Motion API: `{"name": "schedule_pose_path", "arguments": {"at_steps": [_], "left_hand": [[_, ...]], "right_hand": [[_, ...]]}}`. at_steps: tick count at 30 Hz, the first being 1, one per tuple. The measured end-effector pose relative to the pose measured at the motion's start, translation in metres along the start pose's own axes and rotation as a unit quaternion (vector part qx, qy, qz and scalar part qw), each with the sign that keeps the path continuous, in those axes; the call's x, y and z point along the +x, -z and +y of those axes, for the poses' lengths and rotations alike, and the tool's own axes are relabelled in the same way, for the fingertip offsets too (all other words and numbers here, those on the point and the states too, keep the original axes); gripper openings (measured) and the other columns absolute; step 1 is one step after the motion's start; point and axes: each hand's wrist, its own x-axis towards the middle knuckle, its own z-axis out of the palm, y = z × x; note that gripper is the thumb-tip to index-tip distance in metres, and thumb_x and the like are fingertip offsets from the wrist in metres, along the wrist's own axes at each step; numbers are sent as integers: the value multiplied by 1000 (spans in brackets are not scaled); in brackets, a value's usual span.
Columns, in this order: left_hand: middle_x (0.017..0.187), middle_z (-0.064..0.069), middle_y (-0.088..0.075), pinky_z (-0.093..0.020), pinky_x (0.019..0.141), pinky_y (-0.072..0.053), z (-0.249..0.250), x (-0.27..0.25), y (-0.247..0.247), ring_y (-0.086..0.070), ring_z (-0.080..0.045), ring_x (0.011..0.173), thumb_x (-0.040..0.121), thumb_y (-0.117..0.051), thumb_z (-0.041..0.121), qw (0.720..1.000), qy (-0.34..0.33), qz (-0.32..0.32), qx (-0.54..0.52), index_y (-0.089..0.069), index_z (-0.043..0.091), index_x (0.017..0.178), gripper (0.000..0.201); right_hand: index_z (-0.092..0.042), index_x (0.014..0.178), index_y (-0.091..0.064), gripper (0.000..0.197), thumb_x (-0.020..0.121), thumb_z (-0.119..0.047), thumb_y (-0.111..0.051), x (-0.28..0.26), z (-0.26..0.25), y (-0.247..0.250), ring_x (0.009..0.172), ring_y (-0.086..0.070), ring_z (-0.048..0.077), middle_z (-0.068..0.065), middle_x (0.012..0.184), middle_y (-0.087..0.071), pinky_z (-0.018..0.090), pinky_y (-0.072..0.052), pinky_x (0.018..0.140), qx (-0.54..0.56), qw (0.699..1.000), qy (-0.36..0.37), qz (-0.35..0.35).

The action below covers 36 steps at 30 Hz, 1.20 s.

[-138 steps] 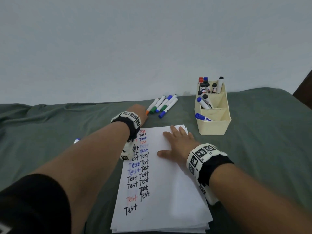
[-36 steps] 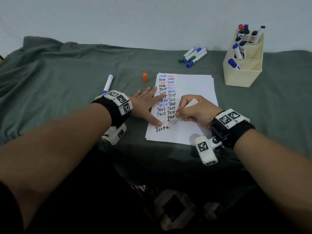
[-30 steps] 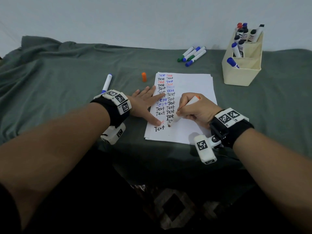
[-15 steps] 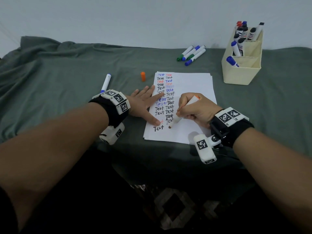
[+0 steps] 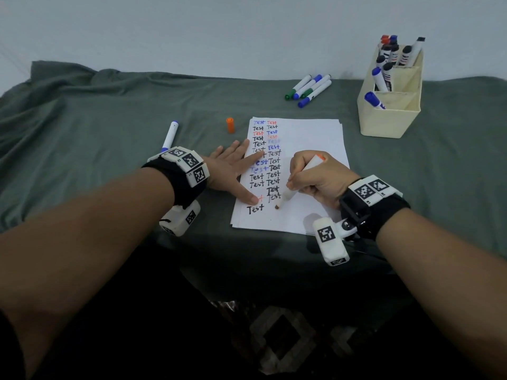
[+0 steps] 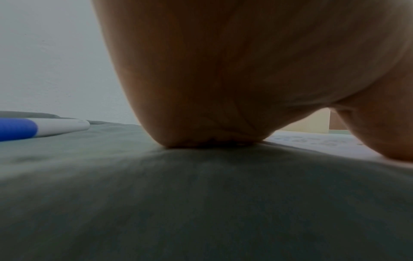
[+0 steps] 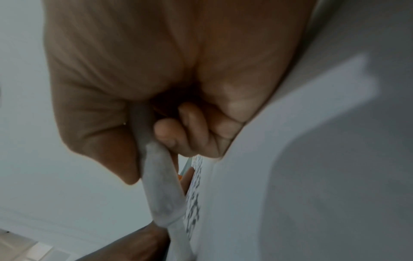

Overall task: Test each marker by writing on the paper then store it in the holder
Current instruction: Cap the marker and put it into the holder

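My right hand [image 5: 310, 176] grips an uncapped white marker [image 5: 299, 179] with an orange end, its tip [image 5: 277, 207] down on the paper [image 5: 307, 138] just below the columns of written "Test" words. In the right wrist view the marker [image 7: 161, 176] runs down between thumb and curled fingers. My left hand [image 5: 233, 168] lies flat with straight fingers, pressing the paper's left edge; its palm [image 6: 223, 70] fills the left wrist view. The orange cap [image 5: 230, 125] lies on the cloth left of the paper. The cream holder [image 5: 389, 105] stands at the far right with several markers in it.
Several capped markers, blue and green [image 5: 308, 87], lie in a bunch behind the paper. One blue-capped marker [image 5: 170, 135] lies left of my left wrist, also the blue-capped marker [image 6: 33, 128] in the left wrist view. A green cloth [image 5: 109, 119] covers the table; a pale wall is behind.
Since 4.6 s ago the right hand has taken up the uncapped marker and set it to the paper. Over the last second the tip has shifted slightly lower; the left hand stays put.
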Motion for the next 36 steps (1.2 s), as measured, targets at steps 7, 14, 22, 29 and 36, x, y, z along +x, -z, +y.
{"name": "schedule_pose_path", "arguments": {"at_steps": [7, 14, 22, 29, 36], "left_hand": [[157, 4, 35, -45, 114, 17, -1, 1, 0, 31, -18, 144, 36, -38, 107, 1000, 4, 1, 0, 27, 48, 145, 139], [157, 3, 35, -45, 114, 17, 0, 1, 0, 30, -19, 145, 35, -37, 107, 1000, 6, -3, 0, 27, 47, 145, 141], [156, 4, 36, -43, 113, 17, -1, 1, 1, 32, -17, 144, 37, -39, 106, 1000, 6, -9, 3, 28, 47, 145, 140], [157, 4, 34, -42, 114, 17, -3, 2, -1, 30, -17, 145, 39, -42, 104, 1000, 3, -1, -6, 25, 47, 146, 138], [164, 4, 1, -51, 121, -8, -7, -2, 6, -1, -22, 151, 60, -54, 90, 997, 2, 69, -39, -11, 45, 152, 111]], "right_hand": [[-11, 54, -47, 29, 59, 13, -63, -4, 3, -2, 51, -33, 18, 6, 55, -49, 37, -18, 55, 27, 998, 23, 45], [-9, 53, -45, 29, 56, 12, -65, -5, 2, -2, 53, -31, 20, 12, 61, -39, 43, -15, 58, 12, 1000, 15, 18], [-10, 54, -45, 30, 56, 10, -67, -3, 3, -1, 52, -32, 19, 13, 62, -39, 35, -19, 54, 14, 1000, 12, 26], [-11, 57, -52, 29, 69, 12, -64, -4, 2, 4, 47, -44, 16, 14, 64, -61, 21, -29, 45, 155, 986, 10, 65], [-15, 75, -63, 18, 84, -4, -74, 0, 2, 7, 46, -48, 11, 12, 74, -55, 20, -39, 45, 251, 962, 25, 107]]}}
